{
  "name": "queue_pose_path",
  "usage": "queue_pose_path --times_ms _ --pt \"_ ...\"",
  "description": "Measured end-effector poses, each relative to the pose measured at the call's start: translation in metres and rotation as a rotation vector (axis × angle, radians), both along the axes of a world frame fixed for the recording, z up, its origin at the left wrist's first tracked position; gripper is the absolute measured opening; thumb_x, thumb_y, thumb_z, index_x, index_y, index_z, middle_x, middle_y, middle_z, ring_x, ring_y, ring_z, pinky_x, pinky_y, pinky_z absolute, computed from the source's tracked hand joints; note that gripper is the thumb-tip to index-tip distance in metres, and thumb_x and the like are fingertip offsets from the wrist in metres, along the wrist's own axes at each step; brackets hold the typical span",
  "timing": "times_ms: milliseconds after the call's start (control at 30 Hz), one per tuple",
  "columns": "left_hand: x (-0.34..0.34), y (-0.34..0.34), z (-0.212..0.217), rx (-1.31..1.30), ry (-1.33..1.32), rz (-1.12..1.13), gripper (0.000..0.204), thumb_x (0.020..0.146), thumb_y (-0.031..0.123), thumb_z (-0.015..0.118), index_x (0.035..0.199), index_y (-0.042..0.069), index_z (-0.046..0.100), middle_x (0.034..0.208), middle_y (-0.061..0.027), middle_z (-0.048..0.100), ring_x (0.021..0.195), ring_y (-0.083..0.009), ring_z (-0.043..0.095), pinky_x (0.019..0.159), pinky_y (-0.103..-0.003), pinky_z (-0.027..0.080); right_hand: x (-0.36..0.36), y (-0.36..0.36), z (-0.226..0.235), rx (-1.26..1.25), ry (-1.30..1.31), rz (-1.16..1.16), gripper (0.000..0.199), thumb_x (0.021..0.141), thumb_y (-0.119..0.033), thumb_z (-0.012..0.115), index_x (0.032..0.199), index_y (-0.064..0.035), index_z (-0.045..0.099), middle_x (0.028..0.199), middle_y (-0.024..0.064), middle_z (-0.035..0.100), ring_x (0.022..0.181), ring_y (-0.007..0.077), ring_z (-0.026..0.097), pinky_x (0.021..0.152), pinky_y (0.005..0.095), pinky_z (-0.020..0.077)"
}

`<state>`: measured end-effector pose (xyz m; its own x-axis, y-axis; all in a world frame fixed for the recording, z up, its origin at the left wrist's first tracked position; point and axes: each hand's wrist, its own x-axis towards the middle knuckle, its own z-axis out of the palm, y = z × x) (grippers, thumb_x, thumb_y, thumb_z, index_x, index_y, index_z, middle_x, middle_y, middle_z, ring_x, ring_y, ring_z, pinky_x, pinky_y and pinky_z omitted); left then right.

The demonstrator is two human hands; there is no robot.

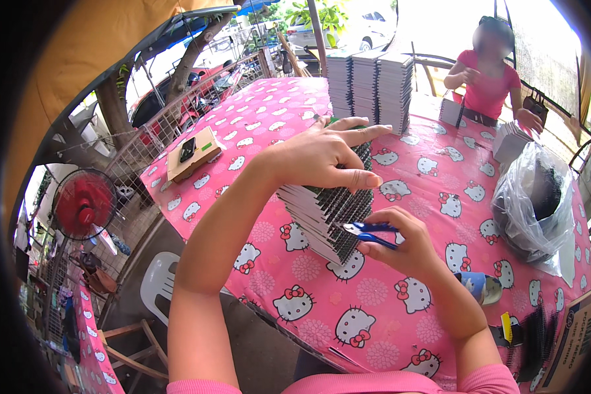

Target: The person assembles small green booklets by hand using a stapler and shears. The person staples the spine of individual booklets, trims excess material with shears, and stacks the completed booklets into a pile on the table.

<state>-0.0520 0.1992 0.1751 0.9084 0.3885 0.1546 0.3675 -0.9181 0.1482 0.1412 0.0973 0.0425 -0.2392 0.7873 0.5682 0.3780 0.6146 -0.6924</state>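
Note:
A tall stack of spiral-bound notebooks [312,220] stands on the table in front of me, its black coil edges facing right. My left hand [328,156] lies over the top of the stack with fingers stretched out and thumb apart. Blue-handled cutting pliers [381,239] are gripped in my right hand [410,244]. Their metal jaws point left and reach the coils on the stack's right side, around mid-height. Whether the jaws close on a coil is too small to tell.
Taller notebook stacks [368,85] stand at the far side. Across the table a person [489,82] in pink handles a notebook. A clear plastic bag [532,203] with black coils sits at right, near a cardboard box [574,335]. A phone [188,150] lies on a flat carton [200,161] at left.

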Motion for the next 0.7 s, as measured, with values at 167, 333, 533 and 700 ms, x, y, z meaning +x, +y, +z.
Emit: queue_pose_path --times_ms 167,333,533,700 --pt "0.003 0.007 -0.003 0.007 -0.005 -0.002 0.061 0.084 0.071 0.049 0.076 0.017 0.076 0.153 -0.0048 0.032 0.142 -0.0324 0.023 0.109 -0.062 0.020 -0.008 -0.006 0.019 0.601 -0.282 -0.313 0.040 0.071 -0.028 0.080 0.099 -0.0045 0.064 0.089 0.0082 0.060 0.072 0.0269 0.061 0.063 0.0353 0.0511" --pt "0.003 0.004 -0.002 0.021 -0.042 -0.056 0.043 0.087 0.051 0.061 0.075 0.012 0.075 0.151 -0.0106 0.036 0.141 -0.0371 0.026 0.112 -0.053 0.020 0.010 0.011 0.031 -0.593 0.120 0.155 0.037 0.082 -0.034 0.073 0.096 -0.0010 0.064 0.082 0.0077 0.065 0.066 0.0184 0.064 0.055 0.0300 0.0501" --pt "-0.001 0.004 0.000 -0.031 -0.058 -0.040 0.040 0.086 0.048 0.064 0.073 0.011 0.075 0.150 -0.0108 0.038 0.140 -0.0380 0.028 0.111 -0.052 0.023 0.001 0.000 0.009 -0.458 0.159 0.131 0.039 0.082 -0.031 0.075 0.103 -0.0014 0.062 0.086 0.0095 0.066 0.074 0.0199 0.065 0.065 0.0317 0.0512" --pt "-0.002 0.013 -0.004 -0.062 -0.108 -0.081 0.049 0.083 0.058 0.062 0.074 0.012 0.076 0.148 -0.0108 0.040 0.140 -0.0382 0.028 0.111 -0.050 0.027 -0.008 -0.003 -0.012 0.389 -0.129 -0.222 0.045 0.072 -0.026 0.082 0.106 -0.0045 0.062 0.095 0.0101 0.062 0.090 0.0260 0.063 0.078 0.0392 0.0488"
